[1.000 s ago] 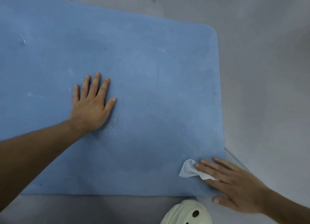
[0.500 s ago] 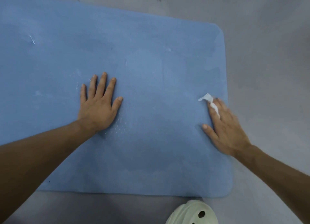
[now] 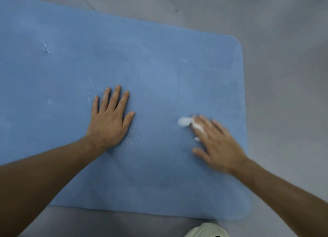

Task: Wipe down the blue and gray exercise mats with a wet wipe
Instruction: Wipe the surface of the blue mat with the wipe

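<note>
Pressing crumpled white wet wipe under right hand, fingers straight, left hand splayed flat, round-cornered blue mat.

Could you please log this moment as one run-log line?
left hand: flat on blue mat | right hand: pressing wet wipe on mat, blurred | phase: wiping

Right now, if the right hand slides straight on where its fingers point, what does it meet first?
Probably nothing: past the wet wipe under its fingertips, the right hand has only bare blue mat ahead, to the far edge. The left hand lies off that line. Blur makes this approximate.
</note>
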